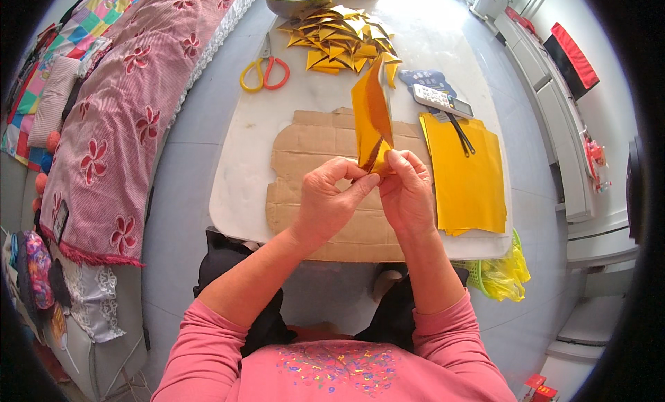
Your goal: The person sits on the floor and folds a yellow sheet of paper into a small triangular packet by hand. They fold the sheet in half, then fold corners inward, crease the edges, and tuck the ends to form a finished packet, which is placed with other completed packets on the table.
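Observation:
Both hands hold one sheet of gold foil paper upright above the cardboard. My left hand pinches its folded lower corner between thumb and forefinger. My right hand grips the same lower end from the other side, its fingers curled. The sheet is creased lengthwise and its bottom is folded into a point. Under the hands lies a flat piece of brown cardboard. A stack of flat gold paper sheets rests to the right. Beyond the hands is a heap of folded gold paper pieces.
On the white table lie scissors with red and yellow handles, a white remote control and a black-handled thin tool. A metal bowl stands at the far end. A green basket with a yellow bag sits below the right corner.

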### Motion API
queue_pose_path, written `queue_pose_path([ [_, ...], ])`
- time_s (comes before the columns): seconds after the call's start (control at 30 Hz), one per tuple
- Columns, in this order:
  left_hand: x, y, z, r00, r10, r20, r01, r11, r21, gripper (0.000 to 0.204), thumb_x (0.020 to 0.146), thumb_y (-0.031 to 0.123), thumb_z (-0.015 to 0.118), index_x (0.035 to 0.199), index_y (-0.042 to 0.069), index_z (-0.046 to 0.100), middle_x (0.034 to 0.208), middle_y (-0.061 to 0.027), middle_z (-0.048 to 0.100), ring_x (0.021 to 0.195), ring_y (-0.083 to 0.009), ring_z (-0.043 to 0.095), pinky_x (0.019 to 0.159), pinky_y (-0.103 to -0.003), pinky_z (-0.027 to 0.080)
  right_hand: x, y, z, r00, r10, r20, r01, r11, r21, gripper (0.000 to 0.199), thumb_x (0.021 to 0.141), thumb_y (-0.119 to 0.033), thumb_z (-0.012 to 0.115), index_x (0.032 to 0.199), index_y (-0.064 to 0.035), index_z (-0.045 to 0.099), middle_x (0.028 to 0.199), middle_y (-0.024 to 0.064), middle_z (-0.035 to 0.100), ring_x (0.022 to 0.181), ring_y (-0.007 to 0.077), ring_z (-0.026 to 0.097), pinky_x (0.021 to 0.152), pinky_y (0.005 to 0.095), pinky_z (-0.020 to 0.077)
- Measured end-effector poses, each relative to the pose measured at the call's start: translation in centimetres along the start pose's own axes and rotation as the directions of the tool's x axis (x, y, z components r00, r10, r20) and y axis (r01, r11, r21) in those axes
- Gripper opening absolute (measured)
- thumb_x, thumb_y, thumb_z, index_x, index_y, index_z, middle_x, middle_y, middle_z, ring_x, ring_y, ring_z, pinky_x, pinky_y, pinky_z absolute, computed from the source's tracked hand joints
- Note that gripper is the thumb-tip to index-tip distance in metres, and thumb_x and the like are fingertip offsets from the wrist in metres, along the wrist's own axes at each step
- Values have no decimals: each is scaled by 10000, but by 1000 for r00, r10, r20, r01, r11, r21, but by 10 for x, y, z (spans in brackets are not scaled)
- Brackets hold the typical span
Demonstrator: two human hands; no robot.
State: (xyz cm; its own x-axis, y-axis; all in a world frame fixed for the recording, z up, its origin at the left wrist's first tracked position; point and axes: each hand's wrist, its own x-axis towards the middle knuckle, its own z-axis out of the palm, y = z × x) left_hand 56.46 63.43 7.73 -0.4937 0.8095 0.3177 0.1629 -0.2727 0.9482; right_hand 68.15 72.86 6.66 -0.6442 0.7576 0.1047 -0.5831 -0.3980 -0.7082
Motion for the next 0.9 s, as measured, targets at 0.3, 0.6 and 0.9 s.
queue_pose_path([
  [0.3, -3, -5, 7, 982, -139, -125, 112, 973, -204, 154, 844, 54, 707, 771, 27, 574, 711, -4, 602, 665, -49, 531, 602, -213, 440, -5, 8, 11, 987, -102, -121, 99, 994, -35, 88, 942, -121, 601, 873, -66, 596, 871, 55, 657, 798, 140, 646, 702, 283, 537],
  [0.6, -1, 3, 8, 984, -95, -150, 62, 975, -211, 349, 836, -3, 698, 1105, 21, 476, 904, -44, 585, 836, -86, 594, 764, -221, 503, -7, 6, 16, 989, -112, -94, 113, 994, 8, 65, 935, -78, 594, 870, -82, 591, 877, 51, 661, 839, 140, 648, 738, 308, 531],
  [0.9, -4, 3, 8, 987, 68, -145, -80, 993, -84, 550, 819, -27, 695, 1282, -11, 399, 905, -58, 602, 885, -110, 598, 838, -244, 469, -7, 7, 9, 988, -139, -68, 141, 990, 17, 114, 909, -31, 609, 1000, -81, 560, 990, 70, 644, 893, 165, 656, 782, 318, 548],
])
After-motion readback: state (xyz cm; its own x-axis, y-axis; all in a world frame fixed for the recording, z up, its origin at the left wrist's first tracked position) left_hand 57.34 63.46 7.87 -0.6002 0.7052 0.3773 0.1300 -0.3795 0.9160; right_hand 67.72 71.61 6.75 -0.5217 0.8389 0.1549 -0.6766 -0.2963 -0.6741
